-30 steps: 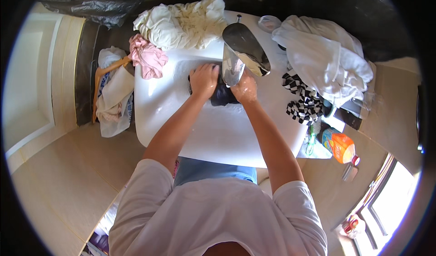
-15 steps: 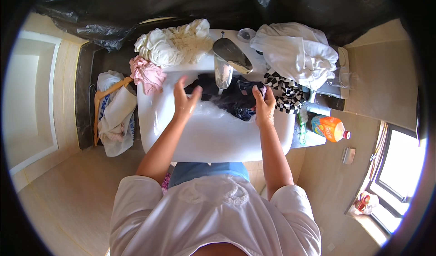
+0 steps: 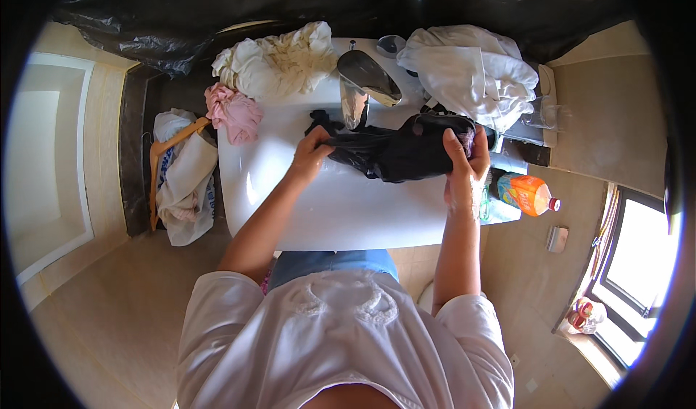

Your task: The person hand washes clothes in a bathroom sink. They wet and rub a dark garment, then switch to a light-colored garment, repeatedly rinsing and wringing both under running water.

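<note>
A wet black garment [image 3: 402,150] is stretched sideways over the white washbasin [image 3: 341,220]. Its left part is gathered in my left hand [image 3: 312,153], whose fingers are closed round the cloth, and a loose dark end hangs past them. At its right end my right hand [image 3: 466,166] grips the cloth with the thumb on top; a small pinkish patch shows there. Just beyond the garment stands the chrome tap [image 3: 366,83]. I cannot make out what kind of garment it is.
Cream cloth [image 3: 279,62] and a pink cloth [image 3: 233,112] lie on the basin's left rim, a white cloth [image 3: 475,75] on the right. An orange bottle [image 3: 525,193] stands beyond the right edge. At left are a wooden hanger [image 3: 177,142] and a white bag [image 3: 190,228].
The black garment has been lifted from the basin and drawn out to the right. My left hand, open before, has closed on it; my right hand has moved right.
</note>
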### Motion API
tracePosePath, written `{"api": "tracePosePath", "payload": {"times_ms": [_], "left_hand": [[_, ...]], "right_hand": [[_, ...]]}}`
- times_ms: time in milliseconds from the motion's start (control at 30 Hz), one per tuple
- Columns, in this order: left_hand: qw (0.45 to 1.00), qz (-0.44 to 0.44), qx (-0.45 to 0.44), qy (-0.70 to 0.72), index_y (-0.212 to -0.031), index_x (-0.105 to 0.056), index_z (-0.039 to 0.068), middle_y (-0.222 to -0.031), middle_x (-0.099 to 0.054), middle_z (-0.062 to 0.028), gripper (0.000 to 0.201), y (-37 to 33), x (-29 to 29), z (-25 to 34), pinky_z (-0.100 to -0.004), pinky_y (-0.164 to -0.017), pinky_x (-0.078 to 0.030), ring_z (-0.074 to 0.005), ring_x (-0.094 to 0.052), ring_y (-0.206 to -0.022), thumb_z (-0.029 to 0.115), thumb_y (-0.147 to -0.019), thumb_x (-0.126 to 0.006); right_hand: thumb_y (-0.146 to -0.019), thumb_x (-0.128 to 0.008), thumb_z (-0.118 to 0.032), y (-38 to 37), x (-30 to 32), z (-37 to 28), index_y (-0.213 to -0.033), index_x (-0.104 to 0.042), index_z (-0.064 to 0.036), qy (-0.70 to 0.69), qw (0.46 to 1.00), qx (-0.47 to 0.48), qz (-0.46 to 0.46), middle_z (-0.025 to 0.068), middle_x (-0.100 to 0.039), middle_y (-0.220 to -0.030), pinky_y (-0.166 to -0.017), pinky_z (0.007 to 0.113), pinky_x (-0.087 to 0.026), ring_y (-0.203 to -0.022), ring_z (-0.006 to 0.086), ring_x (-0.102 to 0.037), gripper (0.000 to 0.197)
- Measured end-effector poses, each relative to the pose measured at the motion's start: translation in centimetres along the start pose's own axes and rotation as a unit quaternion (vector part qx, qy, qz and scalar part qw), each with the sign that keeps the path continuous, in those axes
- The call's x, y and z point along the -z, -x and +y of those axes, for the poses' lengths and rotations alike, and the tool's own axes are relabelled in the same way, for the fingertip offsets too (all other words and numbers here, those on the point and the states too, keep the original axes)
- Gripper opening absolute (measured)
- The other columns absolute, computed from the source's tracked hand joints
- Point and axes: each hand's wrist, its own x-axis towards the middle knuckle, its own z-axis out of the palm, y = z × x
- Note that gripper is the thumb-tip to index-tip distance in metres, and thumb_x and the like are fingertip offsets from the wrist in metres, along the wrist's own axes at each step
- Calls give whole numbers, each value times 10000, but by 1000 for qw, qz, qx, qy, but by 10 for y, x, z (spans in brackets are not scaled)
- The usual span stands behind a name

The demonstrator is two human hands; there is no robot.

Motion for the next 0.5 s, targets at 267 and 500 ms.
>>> {"api": "tracePosePath", "payload": {"times_ms": [267,500], "left_hand": [[921,163,-118,-333,-918,-526,80,-936,-517,-67,247,3,8,57,-301,-785,-368,-185,-476,-897,39,-695,-621],[758,96,-152,-627,-1269,-514,212,-1481,-230,-108,536,13,-20,18,-666,-1011,-86,-391,-162,-1356,401,-785,-644]], "right_hand": [[-772,-732,-133,-16,-1,74,-918,-488,-7,247,967,57,-28,45,-575,-749,-644,242,-453,-658,107,-539,311],[-799,-620,-359,-10,-30,131,-1328,-426,-118,580,758,267,-135,170,-415,-1324,-1001,535,-294,-1207,388,-383,613]]}}
